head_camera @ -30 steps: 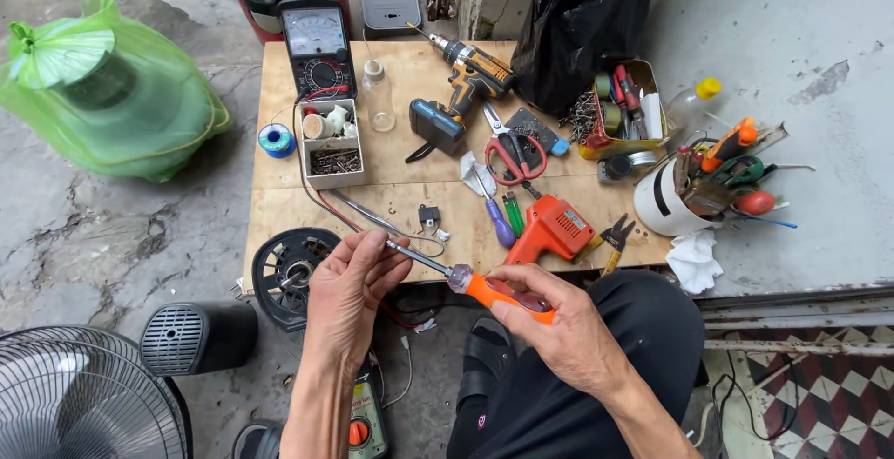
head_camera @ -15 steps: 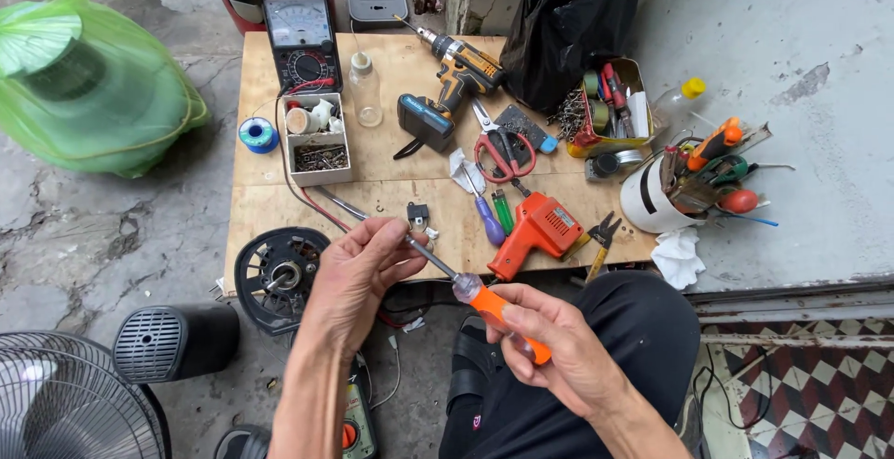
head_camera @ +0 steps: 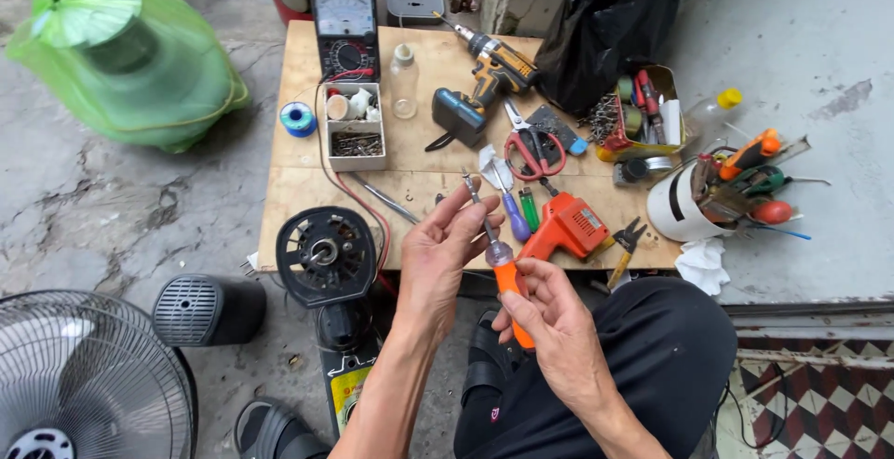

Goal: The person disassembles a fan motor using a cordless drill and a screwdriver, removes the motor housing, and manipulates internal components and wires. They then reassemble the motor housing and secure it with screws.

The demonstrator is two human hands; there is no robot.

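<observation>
The screwdriver (head_camera: 498, 254), orange-handled with a thin metal shaft, pointed up and away, tilted, above the board's near edge.

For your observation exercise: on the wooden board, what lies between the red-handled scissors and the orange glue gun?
In the head view, the board shows almost bare wood between the red-handled scissors and the orange glue gun; only the scissors' blade tips reach into it.

- Wooden tabletop (head_camera: 307, 198): low board standing on the concrete floor.
- Analogue multimeter (head_camera: 345, 29): at the tabletop's far edge, red and black leads trailing.
- Compartment box (head_camera: 356, 127): holds screws and small parts.
- Cordless drill (head_camera: 489, 73): yellow-black, lying on its side.
- Red-handled scissors (head_camera: 533, 149): beside the drill.
- Orange soldering gun (head_camera: 570, 227): near the front edge.
- White tool cup (head_camera: 675, 206): tipped over, packed with tools.
- Green plastic bag (head_camera: 126, 59): on the floor.
- Fan grille (head_camera: 84, 384): lower left corner.
</observation>
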